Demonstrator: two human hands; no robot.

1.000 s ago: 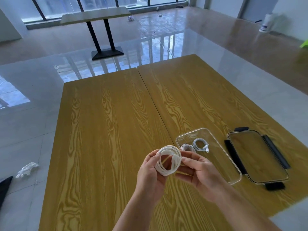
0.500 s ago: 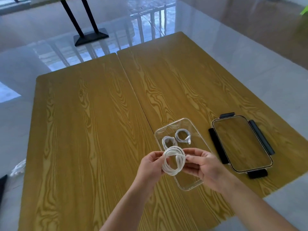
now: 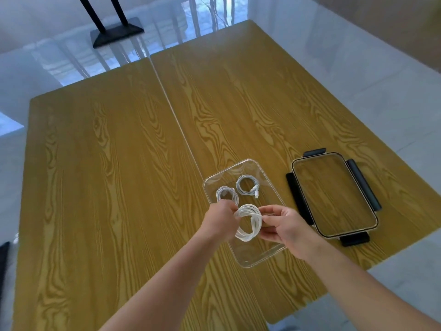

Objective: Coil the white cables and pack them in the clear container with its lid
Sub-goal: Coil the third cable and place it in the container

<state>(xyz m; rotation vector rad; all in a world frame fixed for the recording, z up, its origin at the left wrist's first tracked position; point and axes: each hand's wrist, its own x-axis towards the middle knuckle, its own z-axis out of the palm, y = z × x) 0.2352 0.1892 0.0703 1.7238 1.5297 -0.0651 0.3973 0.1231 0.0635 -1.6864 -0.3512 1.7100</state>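
- Leftmost, the left hand (image 3: 220,219) reaches in from the near edge on a bare forearm slanting up and right; its fingers curl round the left side of the white cable coil (image 3: 248,223) and grip it.
- Between the two hands, that coil is held over the near half of the clear container (image 3: 274,250), its loops bunched into a rough oval whose long axis runs from far-left to near-right; the opening of the loop faces the camera.
- Just beyond the left hand, a second coiled cable (image 3: 226,193) lies inside the container against its left wall, partly hidden by the knuckles.
- Right of it, a third coiled cable (image 3: 245,185) lies flat on the container floor in the far half, its plug end pointing near-right.
- Around them, the container is a clear rectangle on the wooden table (image 3: 107,187); its long axis runs from far-left to near-right, and it stands open.
- Next, the right hand (image 3: 284,225) comes in from the near-right on a forearm slanting up and left; thumb and fingertips pinch the right side of the held coil, the other fingers curled below.
- Farthest right, the lid (image 3: 334,194) lies flat on the table just beside the container, apart from it, its long axis roughly parallel, with dark latches on its four sides.
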